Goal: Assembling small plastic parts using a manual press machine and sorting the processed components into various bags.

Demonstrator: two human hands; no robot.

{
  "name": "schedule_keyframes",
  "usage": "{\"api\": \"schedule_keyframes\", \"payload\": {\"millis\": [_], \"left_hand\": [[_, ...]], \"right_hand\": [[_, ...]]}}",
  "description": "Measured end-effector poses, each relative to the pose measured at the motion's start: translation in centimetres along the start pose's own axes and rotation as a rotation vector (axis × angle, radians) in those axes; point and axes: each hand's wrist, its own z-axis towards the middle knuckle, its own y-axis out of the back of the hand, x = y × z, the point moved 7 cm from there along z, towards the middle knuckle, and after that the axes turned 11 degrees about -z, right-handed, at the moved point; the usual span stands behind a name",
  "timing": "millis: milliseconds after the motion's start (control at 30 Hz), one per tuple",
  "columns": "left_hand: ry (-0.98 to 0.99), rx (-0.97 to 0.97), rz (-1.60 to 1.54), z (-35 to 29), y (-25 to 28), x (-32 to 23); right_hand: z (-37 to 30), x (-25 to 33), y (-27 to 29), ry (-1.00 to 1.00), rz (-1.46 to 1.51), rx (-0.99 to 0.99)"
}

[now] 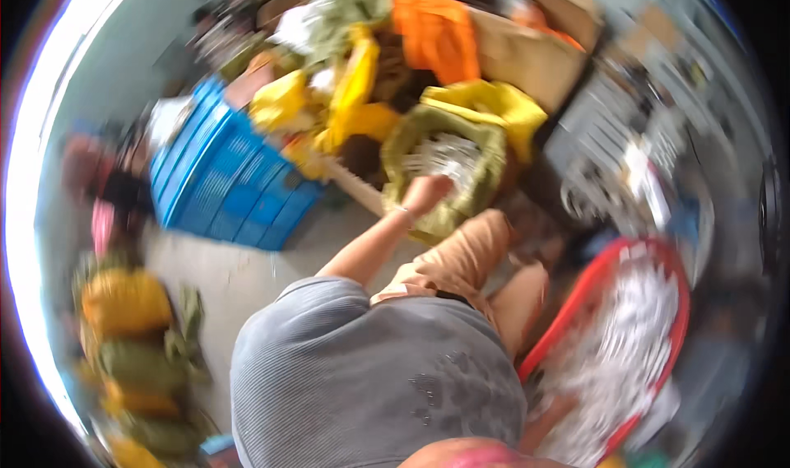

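Far left: stacked yellow and olive bundles on the grey floor. Next, a blue plastic crate, ribbed sides, piled stuff behind it. Then crumpled yellow bags, heaped near the crate.

Person in grey ribbed shirt, lower middle. Left arm reaches forward; left hand at the near side of the mouth of an open olive sack, over white pieces inside it. Fingers blurred, can't tell if apart or clamped on a piece. Orange cloth hangs beyond the sack. Tan trousers, knees bent, sack just in front. Yellow sack open right behind the olive one; tan box further back.

Right: right hand low, at a heap of white strips in a red-rimmed basin beside the person. Motion blur; finger state can't be told. Upper right, grey slatted item, rest of the clutter smeared.
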Motion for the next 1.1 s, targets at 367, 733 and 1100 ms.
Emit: {"api": "schedule_keyframes", "payload": {"millis": [367, 733, 1100], "left_hand": [[-0.054, -0.149, 0.137, -3.2, 2.0, -1.4], [-0.106, -0.011, 0.011, -2.8, -2.3, -4.6], [-0.151, 0.169, 0.040, 0.8, -4.7, -10.2]], "right_hand": [[11.9, 28.5, 8.9, 0.533, 0.395, -0.092], [9.0, 38.3, 7.3, 0.659, 0.954, -0.039], [-12.0, 7.4, 10.6, -0.266, 0.354, -0.209]]}}
